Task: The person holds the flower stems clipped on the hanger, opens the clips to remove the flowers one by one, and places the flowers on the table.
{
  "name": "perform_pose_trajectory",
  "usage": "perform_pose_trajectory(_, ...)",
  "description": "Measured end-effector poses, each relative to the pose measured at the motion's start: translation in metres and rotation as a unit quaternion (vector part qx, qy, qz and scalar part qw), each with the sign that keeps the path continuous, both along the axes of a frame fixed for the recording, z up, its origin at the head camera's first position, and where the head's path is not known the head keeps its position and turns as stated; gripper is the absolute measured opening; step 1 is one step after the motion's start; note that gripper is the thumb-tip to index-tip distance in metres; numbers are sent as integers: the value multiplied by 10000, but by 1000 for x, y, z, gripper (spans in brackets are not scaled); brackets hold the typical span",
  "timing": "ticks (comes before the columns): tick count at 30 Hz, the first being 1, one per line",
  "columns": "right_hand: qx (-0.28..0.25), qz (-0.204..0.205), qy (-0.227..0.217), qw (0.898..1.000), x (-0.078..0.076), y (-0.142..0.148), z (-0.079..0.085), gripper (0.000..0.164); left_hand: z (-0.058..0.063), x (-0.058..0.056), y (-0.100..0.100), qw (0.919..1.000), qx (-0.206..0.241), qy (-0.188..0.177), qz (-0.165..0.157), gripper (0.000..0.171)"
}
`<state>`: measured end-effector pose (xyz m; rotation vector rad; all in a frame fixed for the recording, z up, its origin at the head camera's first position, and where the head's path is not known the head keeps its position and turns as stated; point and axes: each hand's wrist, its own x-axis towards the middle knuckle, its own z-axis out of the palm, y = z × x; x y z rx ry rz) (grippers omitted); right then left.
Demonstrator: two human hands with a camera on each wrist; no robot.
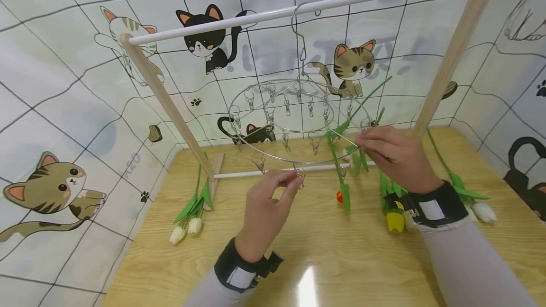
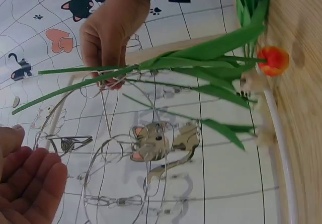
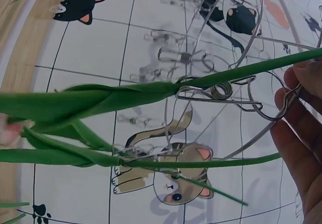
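Note:
A round wire clip hanger with several small clips hangs by its hook from a white rod. My right hand pinches its right side, at the wire loop of a clip gripping a green tulip stem. Several tulips hang heads down there; one has an orange bloom. My left hand is at the hanger's front, thumb and forefinger pinching by a clip that holds no flower. In the left wrist view, that clip stands beside my fingertips.
The white rod spans two wooden posts above the wooden table. White tulips lie at the left, and another white tulip at the right. A yellow tulip is beneath my right wrist. Cat-printed cloth surrounds the table.

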<state>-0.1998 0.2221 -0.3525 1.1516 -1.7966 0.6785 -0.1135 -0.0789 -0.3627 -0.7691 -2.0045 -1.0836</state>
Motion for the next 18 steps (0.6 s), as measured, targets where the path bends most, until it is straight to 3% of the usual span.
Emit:
perform_pose_trajectory(6, 291, -206, 257, 9990, 12, -11, 3, 39, -2, 6, -22, 9942, -349, 957, 358, 13)
perform_pose_trajectory(13, 581, -410, 431, 9965, 24, -29, 8, 42, -2, 4, -38, 9870, -487, 1459, 459, 18)
perform_pose_trajectory(18, 695, -526, 483, 9950, 31, -44, 7, 39, 9, -4, -45, 9743, -1039, 1794, 883, 20)
